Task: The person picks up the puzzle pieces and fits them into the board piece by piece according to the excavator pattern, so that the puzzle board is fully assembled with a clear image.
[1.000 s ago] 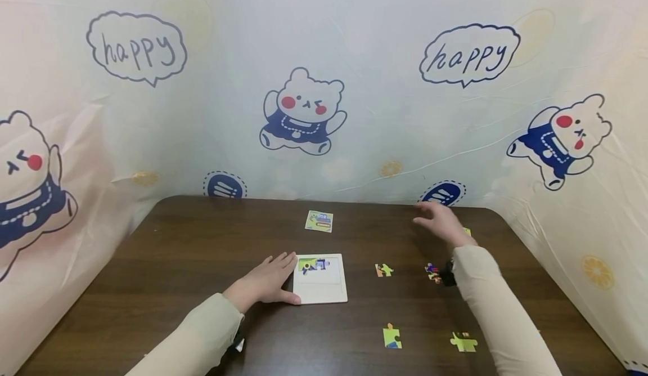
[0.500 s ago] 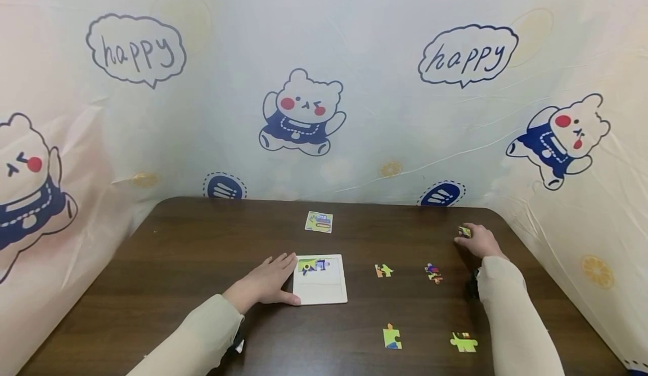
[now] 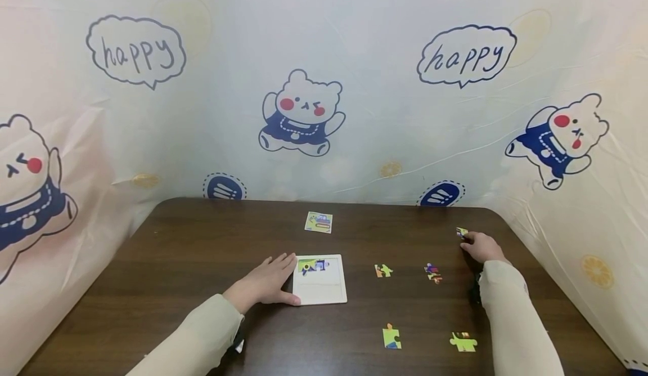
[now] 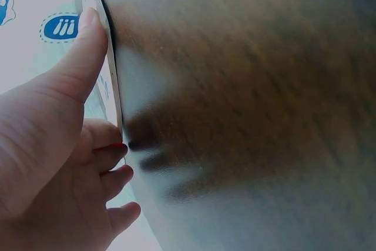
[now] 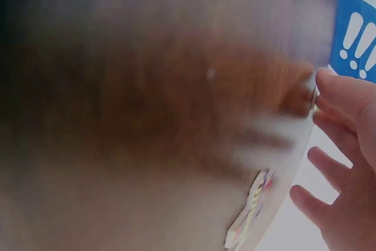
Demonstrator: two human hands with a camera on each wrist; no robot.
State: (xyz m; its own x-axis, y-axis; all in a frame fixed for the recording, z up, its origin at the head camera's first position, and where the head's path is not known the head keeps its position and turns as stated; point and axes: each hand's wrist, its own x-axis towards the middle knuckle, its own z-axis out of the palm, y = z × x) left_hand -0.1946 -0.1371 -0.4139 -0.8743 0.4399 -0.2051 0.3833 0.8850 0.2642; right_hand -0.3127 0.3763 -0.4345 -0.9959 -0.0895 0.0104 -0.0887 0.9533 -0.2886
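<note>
Compared with 0.5 seconds ago, the right hand (image 3: pixel 483 246) sits slightly lower and farther right at the upper right of the head view, uncovering more of the small green, dark-patterned jigsaw piece (image 3: pixel 460 232) at its fingertips. In my judgement, that piece is being handled but remains well apart from the flat white square puzzle tray (image 3: pixel 320 294) at lower centre, whose upper left bears a green-and-blue section (image 3: pixel 307 265).

The right thumb and index finger are bent close together at the piece, the other fingers loosely spread; I cannot tell whether those 2 pinch it or merely touch it. The left hand (image 3: pixel 268 279) lies spread, thumb and fingertips touching the tray's left edge, grasping nothing.
</note>
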